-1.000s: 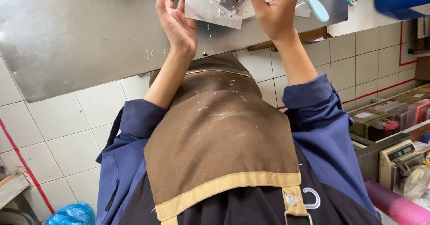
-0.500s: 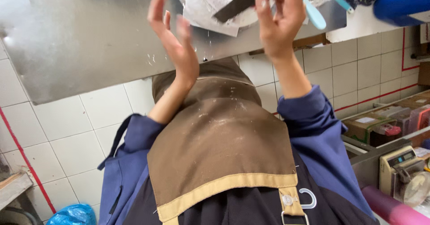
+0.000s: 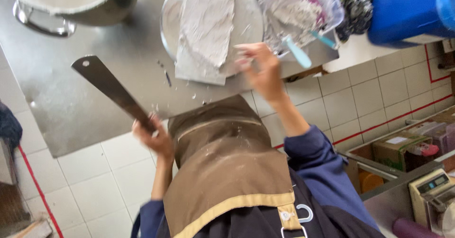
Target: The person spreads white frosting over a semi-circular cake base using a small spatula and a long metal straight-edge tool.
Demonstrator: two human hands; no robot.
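1. Steel is what you are working over: a bare metal table (image 3: 61, 105) with a round tray (image 3: 246, 25) on it, and on that tray lies a pale, floury sheet of dough (image 3: 206, 29) whose near edge hangs over the tray rim toward you.
2. Your left hand (image 3: 151, 136) has its grip clamped on the handle of a long flat blade (image 3: 111, 89), which angles up and away over the table, well apart from the dough.
3. Your right hand (image 3: 258, 67) hovers at the near right edge of the dough sheet with its grip apart, fingers spread and blurred; whether they touch the dough cannot be told.
4. Just beyond that hand sits a clear plastic container (image 3: 303, 10) with flour and light-blue utensils (image 3: 298, 52) sticking out.
5. Risk: the blade is raised in the air near your body, so a loose wrist could swing it into your right forearm or the brown apron (image 3: 222, 171).
6. Risk: the overhanging dough could tear or slide off the tray if you pull it from one side only.
7. Risk: a wide sweep of the right hand could knock the container off the table corner.
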